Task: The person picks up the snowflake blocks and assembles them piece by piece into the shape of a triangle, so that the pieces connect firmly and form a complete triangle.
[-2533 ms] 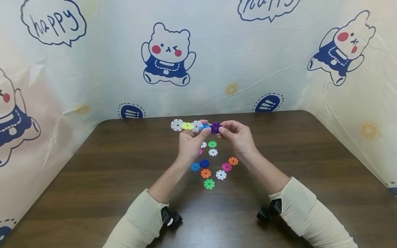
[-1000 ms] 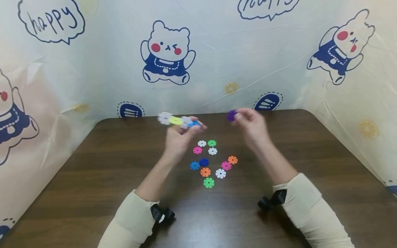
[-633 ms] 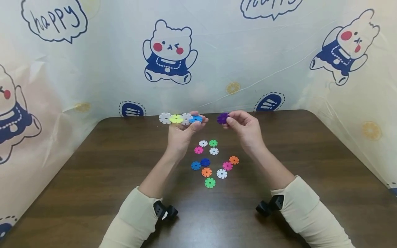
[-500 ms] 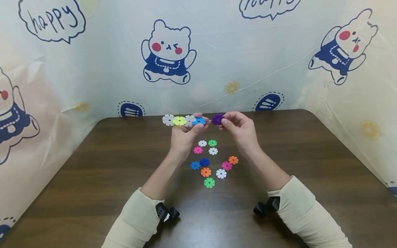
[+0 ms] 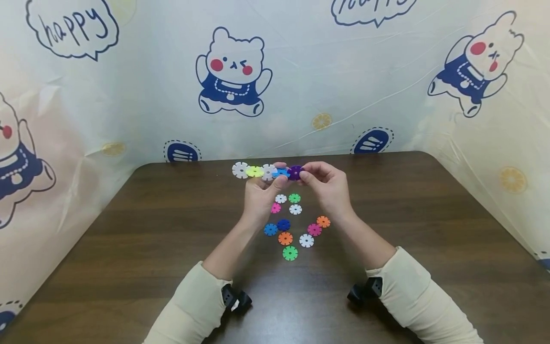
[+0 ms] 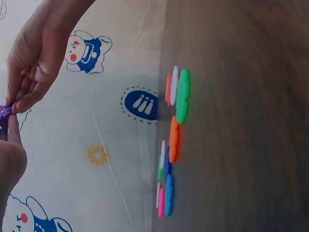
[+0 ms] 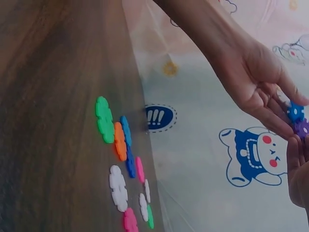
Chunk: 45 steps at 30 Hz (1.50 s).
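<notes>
My left hand (image 5: 259,199) pinches a row of notched plastic discs held above the table. From the left the row runs white disc (image 5: 240,170), yellow disc (image 5: 255,171), a second white disc (image 5: 268,172) and a blue disc (image 5: 281,173), which is under my left fingers and thumb. My right hand (image 5: 328,188) pinches a purple disc (image 5: 295,172) against the blue one's right edge. Both wrist views show the purple disc (image 7: 302,128) between the two hands; whether its notch is fully seated in the blue disc (image 7: 295,112) I cannot tell.
Below the hands, several loose notched discs lie flat on the brown table (image 5: 150,267), among them a green disc (image 5: 290,253), an orange disc (image 5: 285,238), a white disc (image 5: 306,240) and a dark blue disc (image 5: 283,225). A printed curtain (image 5: 301,71) hangs behind the table's far edge.
The hands were together at first, then drew apart with the purple disc in the right hand. Since then they have come back together, bringing the purple disc against the blue one.
</notes>
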Available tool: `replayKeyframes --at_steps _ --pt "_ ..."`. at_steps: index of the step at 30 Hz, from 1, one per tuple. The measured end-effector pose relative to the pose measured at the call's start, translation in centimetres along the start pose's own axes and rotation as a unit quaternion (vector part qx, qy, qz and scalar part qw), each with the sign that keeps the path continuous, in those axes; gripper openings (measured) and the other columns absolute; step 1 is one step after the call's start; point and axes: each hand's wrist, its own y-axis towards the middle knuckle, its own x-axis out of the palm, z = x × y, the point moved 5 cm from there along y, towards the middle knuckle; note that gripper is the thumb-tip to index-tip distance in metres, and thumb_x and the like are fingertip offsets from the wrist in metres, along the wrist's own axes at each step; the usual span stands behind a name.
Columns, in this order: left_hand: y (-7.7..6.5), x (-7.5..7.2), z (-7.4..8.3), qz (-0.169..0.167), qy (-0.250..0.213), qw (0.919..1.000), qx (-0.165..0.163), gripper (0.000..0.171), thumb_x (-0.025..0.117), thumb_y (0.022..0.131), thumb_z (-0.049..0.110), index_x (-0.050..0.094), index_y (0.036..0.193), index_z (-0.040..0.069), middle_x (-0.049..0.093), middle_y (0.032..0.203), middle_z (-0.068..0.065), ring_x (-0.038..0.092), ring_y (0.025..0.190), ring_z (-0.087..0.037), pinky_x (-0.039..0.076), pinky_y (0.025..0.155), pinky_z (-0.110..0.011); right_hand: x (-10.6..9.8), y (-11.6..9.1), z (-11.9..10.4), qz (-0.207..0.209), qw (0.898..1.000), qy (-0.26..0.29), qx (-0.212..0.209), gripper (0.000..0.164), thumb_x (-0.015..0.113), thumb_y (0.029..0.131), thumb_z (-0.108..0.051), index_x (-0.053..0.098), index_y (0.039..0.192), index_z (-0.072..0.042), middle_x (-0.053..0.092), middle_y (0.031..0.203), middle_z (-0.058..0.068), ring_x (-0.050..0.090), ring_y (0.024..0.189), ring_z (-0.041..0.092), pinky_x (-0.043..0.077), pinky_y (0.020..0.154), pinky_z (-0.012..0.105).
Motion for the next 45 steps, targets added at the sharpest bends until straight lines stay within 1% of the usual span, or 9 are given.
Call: replayKeyframes --at_steps 6,14,18,23,26,30,35,41,45 --pt "0.2 0.3 -0.2 0.019 -0.009 0.9997 0.015 0.034 0.064 0.087 0.017 0.06 0.112 -0.006 0.066 0.105 -0.013 0.062 0.1 -0.024 0.047 0.089 -0.034 0.1 -0.2 0.1 0.022 1.0 0.016 -0.01 0.019 0.064 0.084 0.001 0.059 0.096 0.014 0.064 0.082 0.006 0.065 0.073 0.02 0.053 0.075 0.031" --pt "0.3 0.6 -0.4 0.027 -0.045 0.9981 0.033 0.057 0.068 0.077 0.035 0.058 0.111 -0.009 0.066 0.105 -0.013 0.062 0.101 -0.024 0.048 0.087 -0.035 0.2 -0.4 0.5 0.035 0.999 0.033 0.019 0.021 0.065 0.084 -0.001 0.06 0.098 0.013 0.065 0.082 0.006 0.065 0.072 0.018 0.052 0.077 0.031" --pt "0.2 0.8 -0.6 0.034 -0.07 0.9959 0.045 0.06 0.067 0.076 0.035 0.055 0.111 -0.012 0.067 0.103 -0.012 0.062 0.101 -0.024 0.048 0.087 -0.036 0.4 -0.4 0.7 0.051 0.997 0.05 0.017 0.021 0.065 0.084 -0.001 0.06 0.098 0.014 0.065 0.083 0.007 0.065 0.072 0.017 0.052 0.078 0.031" --pt "0.0 0.8 -1.0 0.048 -0.08 0.995 0.036 0.063 0.066 0.076 0.034 0.053 0.113 -0.015 0.067 0.102 -0.011 0.063 0.098 -0.022 0.049 0.085 -0.034 0.7 -0.5 1.0 0.055 0.997 0.049 0.021 0.021 0.065 0.084 -0.002 0.06 0.098 0.013 0.065 0.083 0.009 0.064 0.071 0.018 0.053 0.076 0.031" --pt "0.1 0.8 -1.0 0.04 -0.086 0.9952 0.026 0.061 0.066 0.077 0.034 0.054 0.112 -0.015 0.067 0.102 -0.014 0.062 0.1 -0.025 0.048 0.086 -0.035 0.6 -0.3 0.9 0.047 0.998 0.03 0.029 0.02 0.066 0.084 -0.002 0.061 0.097 0.012 0.065 0.082 0.009 0.065 0.071 0.017 0.053 0.075 0.031" --pt "0.6 0.7 -0.7 0.022 -0.053 0.9982 0.015 0.057 0.066 0.078 0.036 0.058 0.112 -0.01 0.066 0.103 -0.017 0.062 0.099 -0.026 0.048 0.087 -0.036 0.2 0.2 0.6 0.019 0.998 0.012 0.055 0.02 0.066 0.084 -0.002 0.061 0.098 0.012 0.064 0.082 0.01 0.065 0.071 0.017 0.053 0.075 0.032" --pt "0.9 0.2 -0.2 0.018 -0.045 0.9988 0.002 0.069 0.068 0.072 0.044 0.057 0.112 -0.011 0.065 0.104 -0.019 0.063 0.097 -0.025 0.049 0.085 -0.035 -0.5 0.9 0.4 -0.026 0.996 -0.018 0.089 0.023 0.067 0.084 -0.006 0.061 0.099 0.011 0.064 0.082 0.01 0.066 0.073 0.018 0.054 0.074 0.032" --pt "1.1 -0.3 0.2 0.021 -0.086 0.9961 0.001 0.068 0.07 0.074 0.036 0.053 0.115 -0.016 0.064 0.106 -0.02 0.062 0.099 -0.026 0.048 0.087 -0.036 -0.6 1.0 0.4 -0.047 0.995 -0.033 0.086 0.028 0.067 0.085 -0.007 0.06 0.102 0.013 0.066 0.083 0.008 0.067 0.075 0.019 0.053 0.075 0.031" --pt "0.8 -0.2 0.0 0.013 -0.064 0.9979 -0.008 0.06 0.069 0.078 0.033 0.055 0.115 -0.013 0.065 0.105 -0.018 0.063 0.099 -0.025 0.048 0.088 -0.035 -0.2 0.9 0.5 -0.05 0.995 -0.014 0.08 0.025 0.067 0.084 -0.007 0.061 0.101 0.011 0.066 0.085 0.008 0.067 0.075 0.019 0.053 0.076 0.032"
